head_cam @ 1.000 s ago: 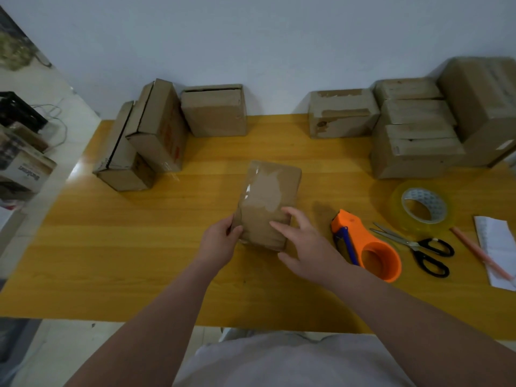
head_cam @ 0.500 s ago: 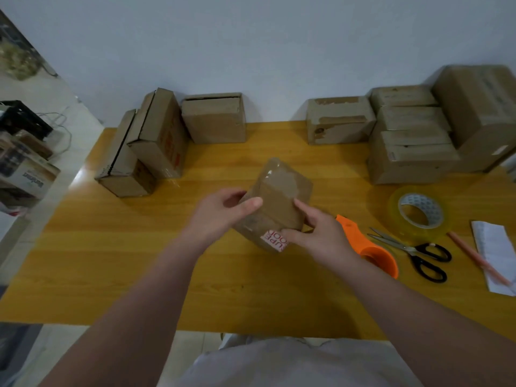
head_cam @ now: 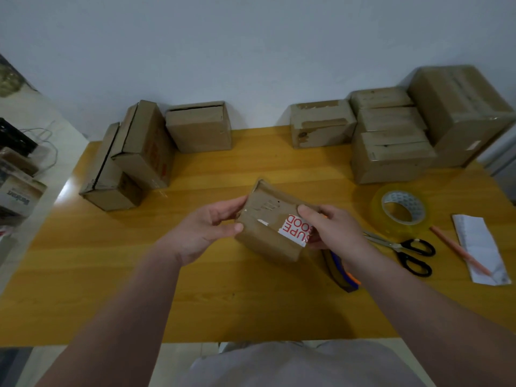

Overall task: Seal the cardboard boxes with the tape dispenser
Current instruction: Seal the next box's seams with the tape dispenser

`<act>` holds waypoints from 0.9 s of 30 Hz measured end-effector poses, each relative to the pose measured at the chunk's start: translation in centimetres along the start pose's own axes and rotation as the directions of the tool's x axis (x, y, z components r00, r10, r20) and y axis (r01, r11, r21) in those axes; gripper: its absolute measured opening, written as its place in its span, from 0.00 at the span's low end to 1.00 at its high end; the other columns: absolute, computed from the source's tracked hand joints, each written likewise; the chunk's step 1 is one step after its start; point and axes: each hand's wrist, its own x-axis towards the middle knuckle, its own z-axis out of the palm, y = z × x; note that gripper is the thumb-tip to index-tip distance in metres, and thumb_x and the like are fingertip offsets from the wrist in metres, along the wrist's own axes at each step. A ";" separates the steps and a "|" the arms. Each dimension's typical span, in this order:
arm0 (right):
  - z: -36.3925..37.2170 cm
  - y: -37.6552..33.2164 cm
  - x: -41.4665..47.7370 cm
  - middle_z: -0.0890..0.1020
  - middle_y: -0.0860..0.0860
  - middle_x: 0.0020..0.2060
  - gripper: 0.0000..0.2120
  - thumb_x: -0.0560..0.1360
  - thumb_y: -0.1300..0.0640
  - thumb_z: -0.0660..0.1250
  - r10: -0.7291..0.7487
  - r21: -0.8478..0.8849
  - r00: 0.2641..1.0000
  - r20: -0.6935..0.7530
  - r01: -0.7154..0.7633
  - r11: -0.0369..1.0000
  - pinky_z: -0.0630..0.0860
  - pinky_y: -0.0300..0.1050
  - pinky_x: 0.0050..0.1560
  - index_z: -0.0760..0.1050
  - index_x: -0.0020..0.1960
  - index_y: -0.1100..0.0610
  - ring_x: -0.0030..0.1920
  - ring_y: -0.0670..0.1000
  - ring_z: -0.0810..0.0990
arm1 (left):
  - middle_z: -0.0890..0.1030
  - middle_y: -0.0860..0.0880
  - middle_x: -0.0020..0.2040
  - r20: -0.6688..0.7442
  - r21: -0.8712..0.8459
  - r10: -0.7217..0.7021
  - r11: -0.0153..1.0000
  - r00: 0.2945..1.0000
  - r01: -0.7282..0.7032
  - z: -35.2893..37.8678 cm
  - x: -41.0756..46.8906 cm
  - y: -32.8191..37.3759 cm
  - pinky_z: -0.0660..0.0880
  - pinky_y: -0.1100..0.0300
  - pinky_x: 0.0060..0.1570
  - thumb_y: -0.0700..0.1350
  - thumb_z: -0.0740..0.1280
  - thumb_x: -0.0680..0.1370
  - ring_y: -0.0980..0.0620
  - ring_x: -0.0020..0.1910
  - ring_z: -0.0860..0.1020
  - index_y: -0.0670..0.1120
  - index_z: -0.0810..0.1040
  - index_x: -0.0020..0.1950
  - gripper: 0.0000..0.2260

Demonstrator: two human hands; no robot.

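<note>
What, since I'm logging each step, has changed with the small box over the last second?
The left hand and right hand lifted the small cardboard box off the table and turned it, so its red-and-white label now faces up; they hold its opposite ends. The tape dispenser, scissors and tape roll stayed put.

One wide-angle head view looks forward and down, close over the near edge of the surface (head_cam: 83, 275), toward the far wall (head_cam: 251, 51).
</note>
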 end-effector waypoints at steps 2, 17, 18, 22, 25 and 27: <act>0.3 -0.2 -0.2 0.84 0.51 0.40 0.14 0.75 0.43 0.68 -0.036 -0.040 0.999 -0.018 0.035 0.999 0.82 0.48 0.41 0.78 0.48 0.54 0.39 0.52 0.83 | 0.76 0.51 0.67 -0.062 -0.011 0.019 1.000 0.998 -0.020 0.3 0.3 -0.5 0.66 0.57 0.69 0.43 0.70 0.73 0.54 0.68 0.72 0.44 0.68 0.73 0.29; 0.7 -1.1 -1.1 0.79 0.46 0.43 0.21 0.73 0.36 0.65 -0.136 -0.385 0.991 0.000 0.125 0.915 0.72 0.43 0.40 0.75 0.52 0.54 0.42 0.43 0.75 | 0.82 0.45 0.58 -0.568 -0.231 -0.029 0.965 0.822 -0.126 2.8 2.2 -1.9 0.72 0.50 0.65 0.42 0.69 0.75 0.48 0.62 0.78 0.44 0.81 0.57 0.11; 0.7 -1.1 -1.2 0.80 0.47 0.44 0.21 0.73 0.36 0.65 -0.129 -0.376 0.992 0.006 0.122 0.919 0.73 0.45 0.40 0.75 0.51 0.54 0.42 0.45 0.76 | 0.82 0.44 0.56 -0.581 -0.228 -0.036 0.966 0.813 -0.120 2.8 2.4 -1.7 0.73 0.51 0.63 0.41 0.69 0.76 0.48 0.60 0.78 0.44 0.82 0.55 0.09; 1.1 -1.3 -2.3 0.82 0.53 0.35 0.19 0.74 0.39 0.67 -0.049 -0.328 0.996 0.073 0.071 0.942 0.72 0.45 0.32 0.74 0.45 0.56 0.34 0.54 0.79 | 0.83 0.45 0.47 -0.626 -0.212 -0.066 0.973 0.777 -0.088 3.1 3.0 -0.9 0.77 0.57 0.49 0.39 0.68 0.77 0.47 0.49 0.80 0.43 0.82 0.47 0.03; 1.8 -0.7 -3.5 0.79 0.51 0.29 0.16 0.75 0.42 0.67 0.104 -0.273 0.966 0.237 -0.037 0.961 0.71 0.39 0.25 0.73 0.43 0.56 0.28 0.49 0.76 | 0.81 0.47 0.38 -0.602 -0.141 -0.064 0.990 0.796 -0.027 3.4 3.1 -0.2 0.75 0.58 0.40 0.40 0.67 0.78 0.50 0.40 0.77 0.44 0.81 0.42 0.05; 1.9 -0.4 -4.0 0.79 0.51 0.31 0.14 0.75 0.44 0.68 0.136 -0.237 0.942 0.307 -0.062 0.970 0.71 0.36 0.27 0.74 0.44 0.54 0.29 0.46 0.76 | 0.81 0.48 0.40 -0.579 -0.012 -0.017 1.000 0.815 0.012 3.7 3.2 0.2 0.76 0.58 0.40 0.41 0.67 0.78 0.50 0.41 0.78 0.45 0.80 0.43 0.05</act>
